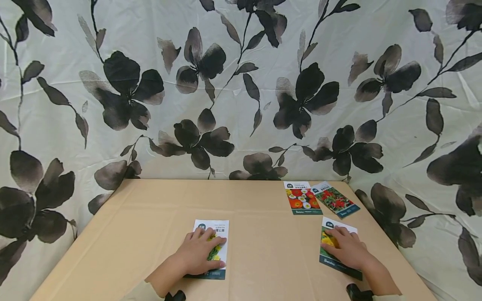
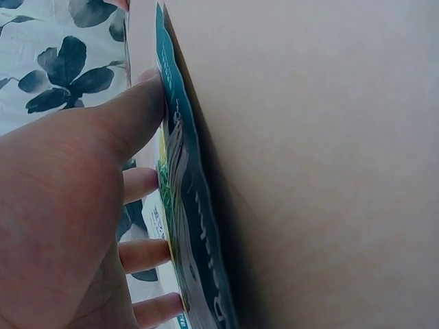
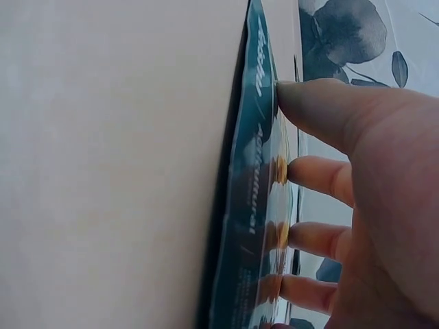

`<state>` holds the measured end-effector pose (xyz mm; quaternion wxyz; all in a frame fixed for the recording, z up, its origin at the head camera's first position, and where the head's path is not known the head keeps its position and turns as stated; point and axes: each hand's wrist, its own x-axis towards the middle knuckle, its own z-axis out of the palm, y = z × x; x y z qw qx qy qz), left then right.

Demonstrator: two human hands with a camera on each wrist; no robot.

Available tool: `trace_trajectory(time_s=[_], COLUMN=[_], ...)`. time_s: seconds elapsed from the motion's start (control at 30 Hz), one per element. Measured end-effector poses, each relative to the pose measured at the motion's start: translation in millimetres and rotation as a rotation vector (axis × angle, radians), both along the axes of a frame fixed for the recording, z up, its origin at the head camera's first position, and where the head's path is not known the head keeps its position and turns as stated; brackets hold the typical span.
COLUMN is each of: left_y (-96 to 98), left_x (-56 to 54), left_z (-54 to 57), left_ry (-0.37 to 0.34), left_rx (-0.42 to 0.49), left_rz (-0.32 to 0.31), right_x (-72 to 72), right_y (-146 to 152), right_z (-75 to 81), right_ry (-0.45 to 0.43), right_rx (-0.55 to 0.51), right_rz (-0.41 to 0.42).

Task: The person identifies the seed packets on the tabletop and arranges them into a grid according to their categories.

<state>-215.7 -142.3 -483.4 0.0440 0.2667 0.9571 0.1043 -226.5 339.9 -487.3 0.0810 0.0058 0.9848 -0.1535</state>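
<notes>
My left hand [image 1: 197,253] rests on a seed packet [image 1: 222,252] with a white top, a green and yellow plant picture and a dark teal bottom band. Its fingers are spread, and in the left wrist view the fingertips and thumb press the face of this packet [image 2: 195,199]. On the right, my right hand [image 1: 350,251] lies over a second seed packet [image 1: 333,264] with yellow flowers, tilted on the table. The right wrist view has the thumb and fingertips touching the front of that packet [image 3: 240,192]. Both hands hide part of the pictures.
Two more seed packets lie at the table's back right: one with red, orange and white flowers [image 1: 303,200], and a slanted one with red and green plants [image 1: 336,200] beside it. Behind the tan table [image 1: 267,246] hangs a floral cloth [image 1: 256,104].
</notes>
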Motion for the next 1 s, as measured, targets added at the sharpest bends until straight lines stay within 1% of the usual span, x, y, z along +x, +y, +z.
trace_trajectory(time_s=[0.17, 0.23, 0.47, 0.73, 1.0], left_y=[-2.6, -2.8, -0.1, -0.4, 0.7], left_x=[-2.8, -2.8, -0.8, -1.3, -0.5], left_z=[-5.3, -5.9, -0.4, -2.3, 0.6], left_ry=[0.022, 0.018, -0.015, -0.013, -0.019], left_rx=[0.006, -0.001, 0.002, -0.002, -0.015], left_rz=[-0.004, -0.003, 0.013, 0.014, 0.009], right_x=[1.4, 2.0, 3.5, 5.5, 5.4], right_y=[-5, -7, -12, -16, -20], right_z=[-0.2, 0.2, 2.6, 3.3, 2.0], right_ry=[0.0, 0.001, 0.011, 0.012, 0.012], right_rx=[-0.001, 0.0, 0.001, -0.011, -0.016], right_rz=[0.01, 0.013, 0.031, 0.05, 0.048])
